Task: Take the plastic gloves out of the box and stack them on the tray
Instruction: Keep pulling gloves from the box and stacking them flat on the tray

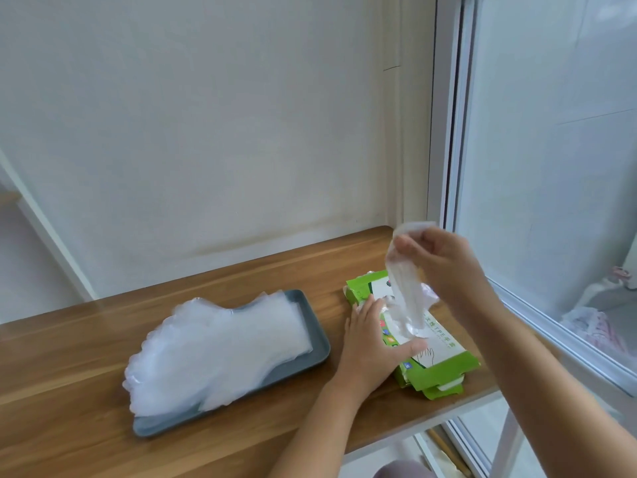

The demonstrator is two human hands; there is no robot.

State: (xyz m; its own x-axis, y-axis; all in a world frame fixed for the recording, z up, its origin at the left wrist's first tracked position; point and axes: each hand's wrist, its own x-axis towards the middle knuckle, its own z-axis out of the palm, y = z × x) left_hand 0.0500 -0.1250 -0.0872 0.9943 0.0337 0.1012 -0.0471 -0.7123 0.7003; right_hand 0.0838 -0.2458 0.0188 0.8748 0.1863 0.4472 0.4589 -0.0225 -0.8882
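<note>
A green and white glove box lies flat on the wooden table at the right. My left hand presses flat on the box top, fingers straight. Above the box, my right hand pinches a clear plastic glove that stretches down into the box opening. To the left, a grey tray carries a stack of clear gloves, whose finger ends hang over the tray's left rim.
The table ends just right of the box, above a white metal leg. A window frame and glass stand close on the right. A pale wall runs behind the table.
</note>
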